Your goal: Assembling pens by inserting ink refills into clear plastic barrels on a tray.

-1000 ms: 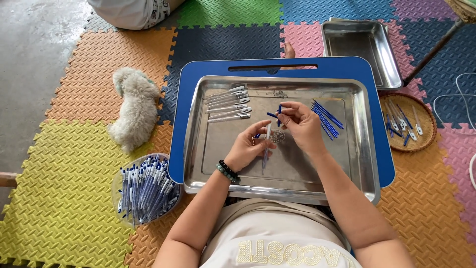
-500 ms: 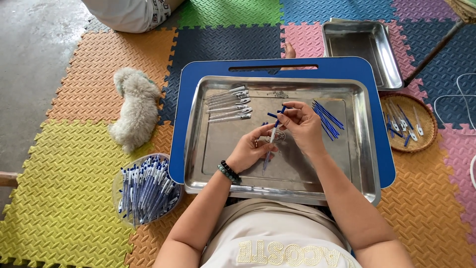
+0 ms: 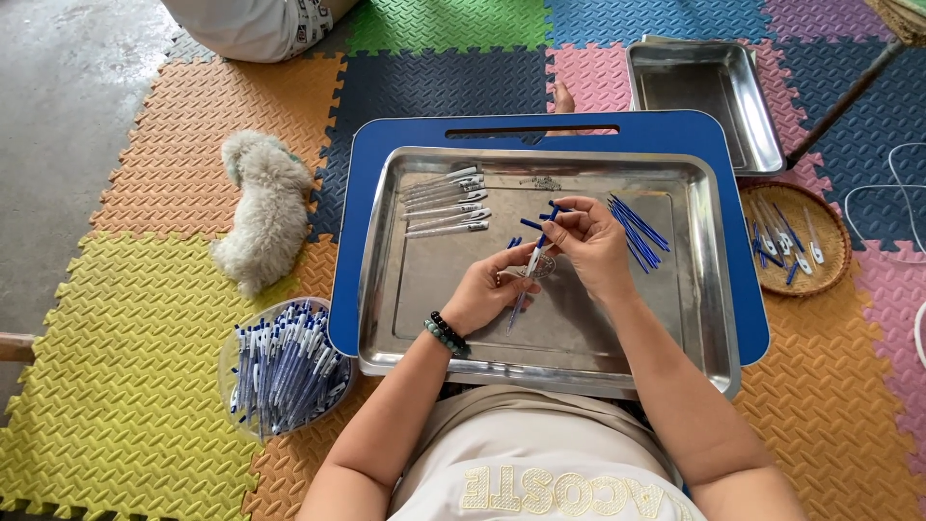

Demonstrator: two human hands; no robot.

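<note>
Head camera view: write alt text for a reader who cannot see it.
Over a steel tray on a blue lap desk, the left hand and right hand together hold a pen. White barrels and blue refills lie on it.

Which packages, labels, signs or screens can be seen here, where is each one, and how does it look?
No packages, signs or screens are in view.
Printed lettering: across the chest of the person's pale shirt, bottom centre; large cream block letters.
Small print marks: on the white pen barrels in the upper left of the steel tray; dark and too small to make out.
</note>
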